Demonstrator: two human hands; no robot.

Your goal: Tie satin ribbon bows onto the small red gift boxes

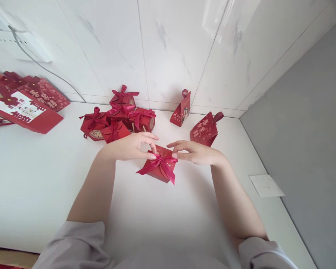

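Observation:
A small red gift box [156,175] sits on the white table in front of me, topped with a magenta ribbon bow [162,160]. From the left, my left hand [136,146] pinches one loop of the bow between thumb and index finger. My right hand [192,152] has its thumb and fingertips closed on the opposite loop. Both ribbon tails hang loose over the front of the box, one to the left and one to the right.
Several bow-tied red boxes [116,130] cluster behind my left hand. Two triangular red boxes with ribbon loops, one upright [181,110] and one tilted [204,130], stand near the tiled wall. Red bags [49,121] lie far left. A white switch plate [266,185] is at right.

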